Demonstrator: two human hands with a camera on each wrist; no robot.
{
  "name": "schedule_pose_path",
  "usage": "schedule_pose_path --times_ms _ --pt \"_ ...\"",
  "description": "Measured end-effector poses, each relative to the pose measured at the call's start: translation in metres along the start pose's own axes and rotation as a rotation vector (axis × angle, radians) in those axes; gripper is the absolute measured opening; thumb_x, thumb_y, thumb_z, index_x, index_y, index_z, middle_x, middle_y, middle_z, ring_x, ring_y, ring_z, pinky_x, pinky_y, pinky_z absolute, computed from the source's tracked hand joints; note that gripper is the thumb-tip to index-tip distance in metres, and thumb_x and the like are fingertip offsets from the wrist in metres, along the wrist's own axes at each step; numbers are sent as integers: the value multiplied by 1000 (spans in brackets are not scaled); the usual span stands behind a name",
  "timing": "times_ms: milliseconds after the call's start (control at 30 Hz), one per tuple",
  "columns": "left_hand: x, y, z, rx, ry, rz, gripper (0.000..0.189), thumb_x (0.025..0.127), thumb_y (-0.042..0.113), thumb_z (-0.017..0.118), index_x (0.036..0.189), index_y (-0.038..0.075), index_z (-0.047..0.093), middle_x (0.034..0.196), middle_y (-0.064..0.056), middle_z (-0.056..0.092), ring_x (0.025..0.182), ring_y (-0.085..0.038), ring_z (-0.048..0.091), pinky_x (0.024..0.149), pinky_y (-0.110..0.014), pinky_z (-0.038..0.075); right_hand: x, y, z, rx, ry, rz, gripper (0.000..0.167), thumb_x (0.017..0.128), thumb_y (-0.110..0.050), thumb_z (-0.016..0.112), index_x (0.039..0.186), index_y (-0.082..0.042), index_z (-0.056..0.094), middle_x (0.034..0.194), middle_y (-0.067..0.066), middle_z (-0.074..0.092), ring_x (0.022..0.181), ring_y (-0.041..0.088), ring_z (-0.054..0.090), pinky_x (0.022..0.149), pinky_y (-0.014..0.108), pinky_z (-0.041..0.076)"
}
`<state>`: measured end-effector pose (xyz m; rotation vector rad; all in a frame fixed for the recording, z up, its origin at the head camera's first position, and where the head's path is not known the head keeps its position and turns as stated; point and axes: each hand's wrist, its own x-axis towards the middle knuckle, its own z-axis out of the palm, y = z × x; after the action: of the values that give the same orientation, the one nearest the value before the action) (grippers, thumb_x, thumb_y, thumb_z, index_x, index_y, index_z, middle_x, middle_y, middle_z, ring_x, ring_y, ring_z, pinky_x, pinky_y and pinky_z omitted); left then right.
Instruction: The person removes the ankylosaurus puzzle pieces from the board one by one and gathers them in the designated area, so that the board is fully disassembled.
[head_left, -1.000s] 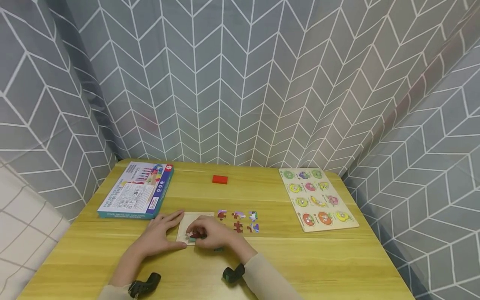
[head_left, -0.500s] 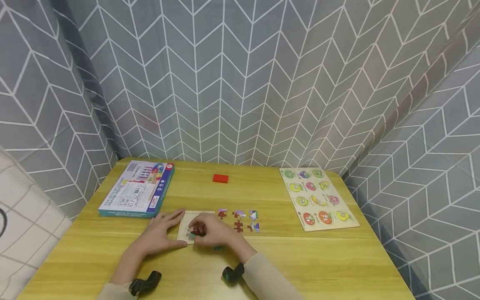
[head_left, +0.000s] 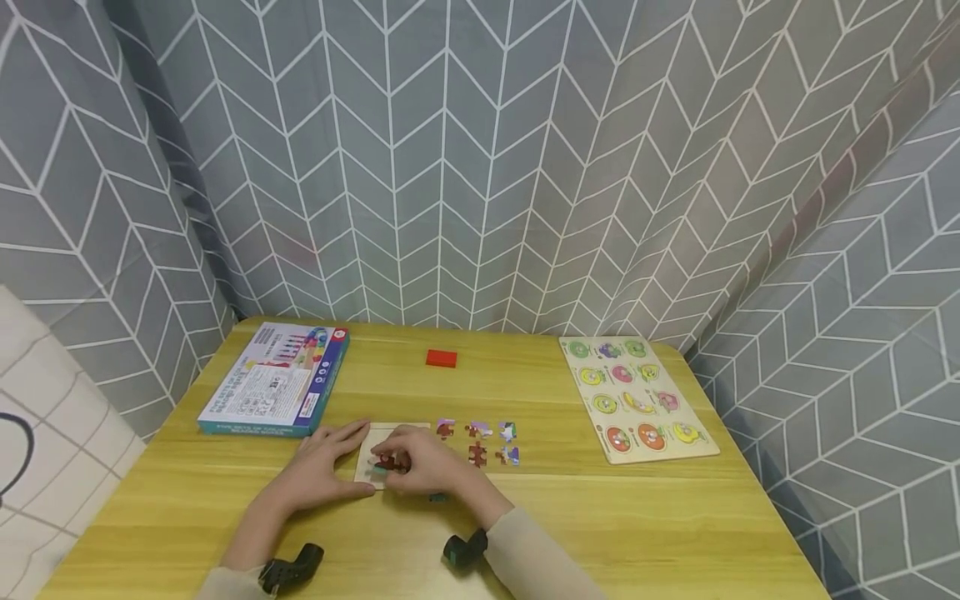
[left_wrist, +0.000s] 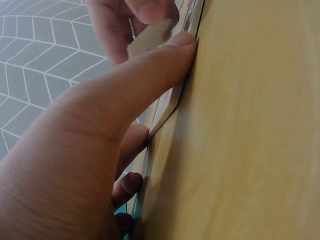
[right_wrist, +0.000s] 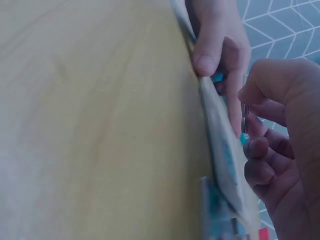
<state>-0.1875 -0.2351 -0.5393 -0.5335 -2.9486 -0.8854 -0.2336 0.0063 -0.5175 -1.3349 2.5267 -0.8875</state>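
On the table, a small light wooden puzzle tray (head_left: 379, 436) lies between the two hands. My left hand (head_left: 318, 471) rests spread along its left side, fingers fairly straight, the thumb at the near edge and the index finger at the far left corner. Over the tray, my right hand (head_left: 427, 461) pinches a jigsaw piece (left_wrist: 149, 39) between thumb and fingers. In the left wrist view the piece's bare wooden side shows, tilted above the tray; in the head view dark red and teal print shows at the fingertips. My right hand hides much of the tray.
Several loose jigsaw pieces (head_left: 477, 453) lie right of the tray, with one partly hidden below my right hand. A boxed set (head_left: 273, 379) lies at left, a red block (head_left: 441, 358) at the back, and a fruit puzzle board (head_left: 637, 400) at right. Patterned curtains (head_left: 480, 167) surround the table.
The right hand stays over the tray, and the piece at its fingertips has turned and shifted slightly. The left hand keeps its place on the tray's left side.
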Motion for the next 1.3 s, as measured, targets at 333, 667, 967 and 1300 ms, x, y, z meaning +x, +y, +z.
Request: schedule_pose_path --times_ms 333,667,967,1300 --pt "3 -2 0 29 4 -2 108 76 70 84 160 11 50 164 -10 49 127 -31 47 99 -57 37 -32 0 -37 98 162 105 36 91 -11 73 127 -6 75 107 0 69 70 5 44 60 18 38" --pt "4 -2 -3 32 4 12 107 76 68 86 159 10 50 164 -10 48 129 -33 46 103 -63 36 -102 16 -50 60 252 196 37 90 -3 75 127 -2 76 117 6 72 91 13 61 78 25 53" --pt "1 -5 -2 19 -6 0 109 76 69 85 160 10 49 165 -11 47 130 -35 46 104 -67 36 -134 17 -31 135 205 283 44 90 -3 80 132 -2 69 113 -1 73 99 10 64 90 28 55" --pt "2 -5 2 12 -6 -8 109 76 71 84 161 12 48 166 -9 46 128 -33 46 105 -66 36 -147 22 -22 157 252 278 39 91 -7 81 129 -7 71 111 -2 76 88 7 60 80 25 54"
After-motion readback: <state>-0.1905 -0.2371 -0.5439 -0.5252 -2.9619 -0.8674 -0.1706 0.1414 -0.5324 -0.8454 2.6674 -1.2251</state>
